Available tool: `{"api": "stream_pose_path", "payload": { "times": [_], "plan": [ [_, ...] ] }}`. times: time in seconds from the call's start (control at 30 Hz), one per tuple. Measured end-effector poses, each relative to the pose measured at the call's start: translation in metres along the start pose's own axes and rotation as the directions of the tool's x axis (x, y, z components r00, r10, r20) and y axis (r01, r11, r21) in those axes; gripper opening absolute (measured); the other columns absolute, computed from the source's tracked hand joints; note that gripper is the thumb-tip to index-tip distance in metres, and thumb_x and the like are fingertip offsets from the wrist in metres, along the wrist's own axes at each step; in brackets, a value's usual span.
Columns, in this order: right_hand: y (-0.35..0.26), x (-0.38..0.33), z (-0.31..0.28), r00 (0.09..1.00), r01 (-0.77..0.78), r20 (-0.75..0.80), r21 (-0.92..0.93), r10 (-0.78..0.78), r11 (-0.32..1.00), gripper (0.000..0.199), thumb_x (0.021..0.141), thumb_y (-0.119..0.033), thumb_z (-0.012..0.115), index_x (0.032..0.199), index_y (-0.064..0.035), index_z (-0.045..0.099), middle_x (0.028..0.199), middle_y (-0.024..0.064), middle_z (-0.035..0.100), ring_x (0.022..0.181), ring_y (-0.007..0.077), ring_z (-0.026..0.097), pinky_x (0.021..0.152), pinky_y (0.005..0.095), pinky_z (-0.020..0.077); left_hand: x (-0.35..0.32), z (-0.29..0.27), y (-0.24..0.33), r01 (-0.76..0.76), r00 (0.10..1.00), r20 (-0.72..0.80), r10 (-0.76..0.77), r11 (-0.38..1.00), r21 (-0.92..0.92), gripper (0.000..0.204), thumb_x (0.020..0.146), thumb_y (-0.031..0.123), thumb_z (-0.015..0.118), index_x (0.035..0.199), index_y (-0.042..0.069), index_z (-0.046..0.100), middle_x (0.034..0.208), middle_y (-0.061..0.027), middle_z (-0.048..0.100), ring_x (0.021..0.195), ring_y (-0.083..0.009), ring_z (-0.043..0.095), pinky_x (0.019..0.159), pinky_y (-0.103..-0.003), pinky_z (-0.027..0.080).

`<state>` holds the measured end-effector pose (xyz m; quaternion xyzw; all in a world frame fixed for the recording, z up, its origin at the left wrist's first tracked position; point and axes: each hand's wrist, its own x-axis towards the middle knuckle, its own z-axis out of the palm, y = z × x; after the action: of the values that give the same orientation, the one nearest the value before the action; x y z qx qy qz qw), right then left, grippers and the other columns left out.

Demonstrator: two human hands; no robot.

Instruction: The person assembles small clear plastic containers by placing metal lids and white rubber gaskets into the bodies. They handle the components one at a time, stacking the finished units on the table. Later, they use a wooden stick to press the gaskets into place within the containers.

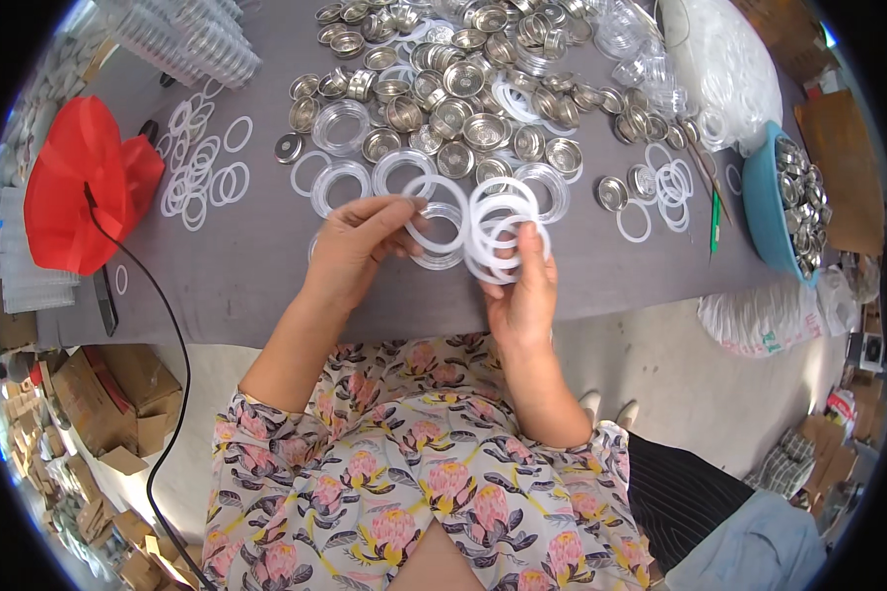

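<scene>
My left hand (pixel 365 241) pinches one white ring (pixel 436 219) by its left edge between thumb and fingers. Close beside it, my right hand (pixel 525 295) is closed on several white rings (pixel 503 222) fanned out in a loose stack, its thumb pressed on top. Under and just beyond the hands, clear round plastic rims (pixel 343 187) lie on the grey table. Another clear round piece (pixel 438 260) sits partly hidden beneath the pinched ring. Farther back spreads a heap of silver metal caps (pixel 451 118).
Loose white rings (pixel 203 163) lie at the left by a red fabric piece (pixel 89 187) and a black cable (pixel 163 295). Stacked clear plastic parts (pixel 182 39) stand behind. At the right are a green pen (pixel 715 225), a blue basin (pixel 767 212) of metal caps, and a clear plastic bag (pixel 724 59).
</scene>
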<state>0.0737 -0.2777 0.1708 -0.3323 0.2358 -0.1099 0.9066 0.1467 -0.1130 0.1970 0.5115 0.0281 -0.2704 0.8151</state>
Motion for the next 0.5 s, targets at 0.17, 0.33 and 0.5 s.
{"api": "stream_pose_path", "payload": {
  "times": [0.17, 0.33, 0.5],
  "plan": [
    [-0.019, -0.004, 0.002, 0.990, 0.114, -0.081, -0.021, -0.116, 0.993, 0.022, 0.089, -0.033, 0.061, 0.089, -0.0111, 0.056, 0.069, -0.0023, 0.056, 0.049, 0.0048, 0.048, 0.035, 0.0193, 0.0283, -0.002, -0.006, -0.017, -0.537, 0.680, 0.449, 0.580, -0.023, 0.843, 0.018, 0.078, 0.013, 0.069, 0.095, 0.008, 0.068, 0.087, -0.0037, 0.063, 0.071, -0.0181, 0.058, 0.062, -0.030, 0.045],
    [-0.019, 0.000, -0.003, 0.985, 0.160, -0.057, -0.042, -0.163, 0.986, 0.021, 0.089, -0.031, 0.061, 0.089, -0.0107, 0.055, 0.067, -0.0024, 0.055, 0.048, 0.0044, 0.047, 0.035, 0.0187, 0.0291, -0.006, -0.002, -0.019, -0.552, 0.723, 0.596, 0.350, -0.227, 0.802, 0.020, 0.072, 0.013, 0.072, 0.092, 0.011, 0.069, 0.082, -0.0026, 0.060, 0.076, -0.0209, 0.054, 0.063, -0.033, 0.041],
    [-0.014, -0.001, -0.001, 0.987, 0.142, -0.057, -0.097, -0.148, 0.985, 0.019, 0.089, -0.026, 0.062, 0.091, -0.0079, 0.057, 0.066, -0.0027, 0.055, 0.047, 0.0035, 0.046, 0.035, 0.0185, 0.0301, 0.000, -0.003, -0.008, -0.634, 0.743, 0.635, 0.212, -0.084, 0.769, 0.024, 0.074, 0.011, 0.071, 0.098, 0.011, 0.068, 0.086, -0.0022, 0.060, 0.075, -0.0164, 0.054, 0.062, -0.030, 0.041]
  ]
}}
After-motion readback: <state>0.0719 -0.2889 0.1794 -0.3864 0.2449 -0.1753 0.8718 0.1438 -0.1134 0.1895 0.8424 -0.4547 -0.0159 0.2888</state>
